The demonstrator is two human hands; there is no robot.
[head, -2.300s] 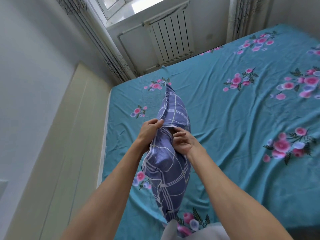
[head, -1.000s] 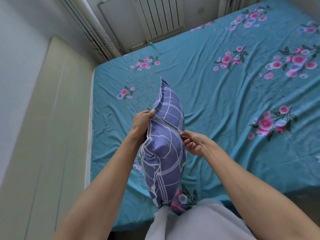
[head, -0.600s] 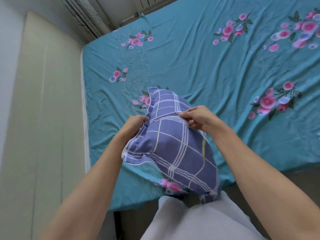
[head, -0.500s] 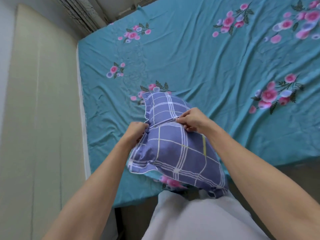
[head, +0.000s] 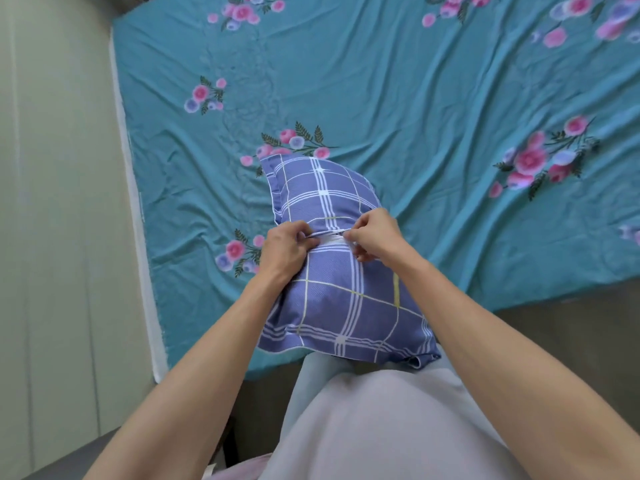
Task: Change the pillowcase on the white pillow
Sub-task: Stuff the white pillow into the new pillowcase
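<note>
A pillow in a blue-violet checked pillowcase [head: 332,299] lies flat on the near edge of the bed, its near end over my lap. A slit runs across its middle, and a strip of the white pillow [head: 330,240] shows through it. My left hand [head: 287,249] pinches the pillowcase fabric at the left end of the slit. My right hand [head: 375,235] pinches the fabric at the right end. Both hands have curled fingers on the cloth.
The bed is covered by a teal sheet with pink flowers [head: 415,98], wrinkled around the pillow. A pale yellow headboard panel [head: 59,202] runs along the left. The bed's near edge [head: 554,289] drops off to the right of my arm.
The pillow went from upright in my hands to lying flat on the bed edge. My hands moved to its middle slit, which now shows white. My view tilted further down.
</note>
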